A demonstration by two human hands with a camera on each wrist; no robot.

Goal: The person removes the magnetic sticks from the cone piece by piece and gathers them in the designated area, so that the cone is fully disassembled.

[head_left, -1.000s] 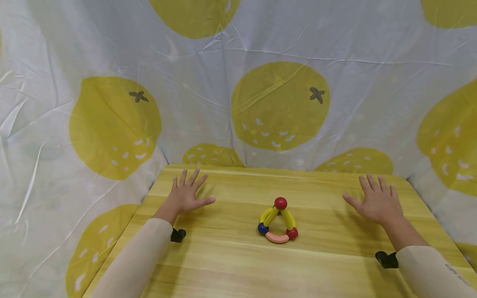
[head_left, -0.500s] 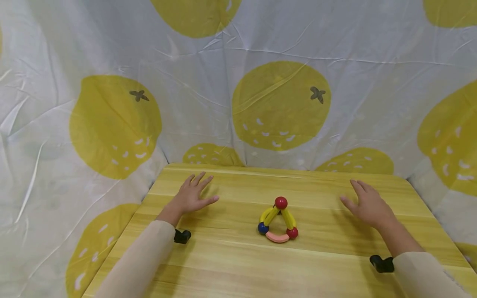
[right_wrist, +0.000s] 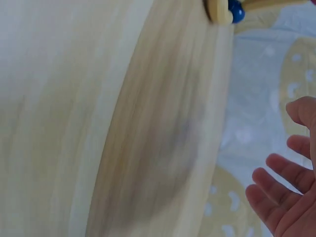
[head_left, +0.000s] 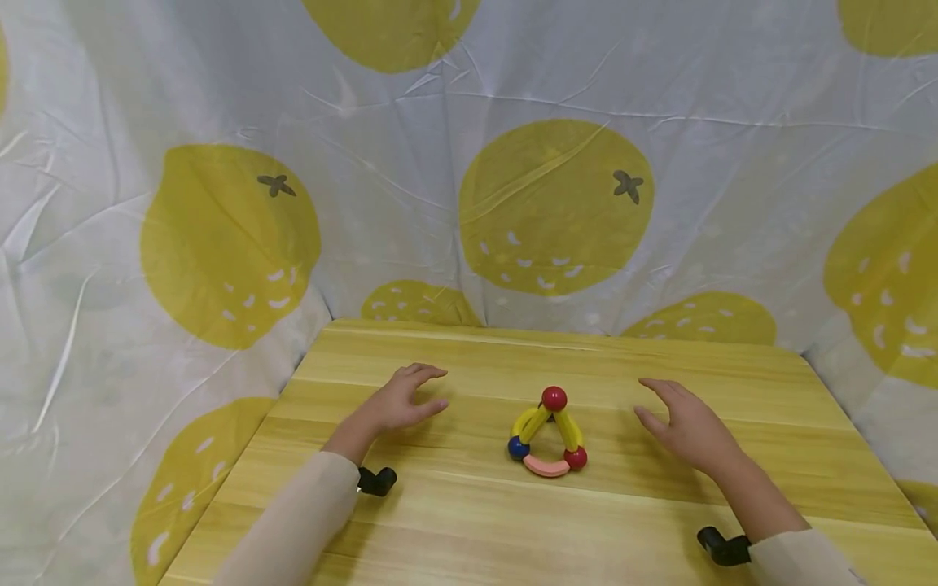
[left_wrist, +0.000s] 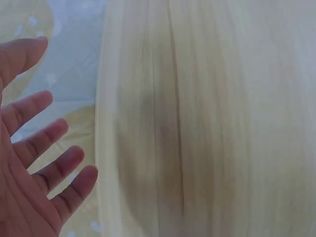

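A small toy frame of rods and balls stands on the wooden table [head_left: 469, 521]. It has a red ball [head_left: 554, 398] on top, yellow rods [head_left: 567, 430], a blue ball [head_left: 519, 448], another red ball [head_left: 576, 458] and a curved pink rod [head_left: 545, 466] at the front. To its left my left hand [head_left: 399, 404] hovers over the table, holding nothing, fingers relaxed and apart. On the other side my right hand [head_left: 685, 425] is held likewise, nearer the toy but not touching it. The right wrist view shows part of the toy, including a blue ball [right_wrist: 236, 11], at its top edge.
A pale cloth [head_left: 396, 195] printed with yellow lemons hangs behind the table and along its sides. A black wrist mount [head_left: 377, 481] shows at the left wrist and another black mount [head_left: 724, 547] at the right.
Both hands have moved inward toward the toy from either side, turning so the palms face each other more. Their spread fingers have drawn closer together. The toy has stayed in place.
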